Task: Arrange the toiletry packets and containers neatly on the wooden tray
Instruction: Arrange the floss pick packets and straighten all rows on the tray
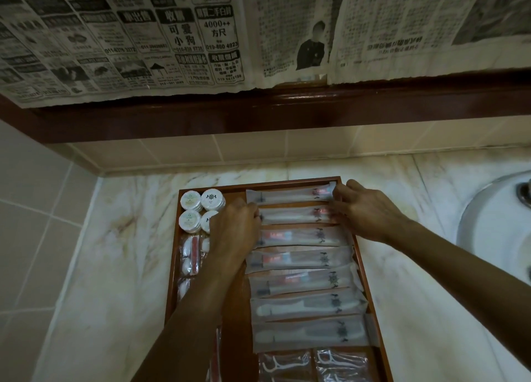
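Fingers of the left hand [234, 229] curl onto the left end of the second packet [293, 215], hiding part of the round containers [201, 209]. Packet lies crosswise on the tray [258, 184], centre frame. Right hand [365, 209] pinches its right end; fingertips obscured.

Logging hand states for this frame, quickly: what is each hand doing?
Left hand: pinches the left end of the second toothbrush packet.
Right hand: fingers on that packet's right end; grip cannot be told.
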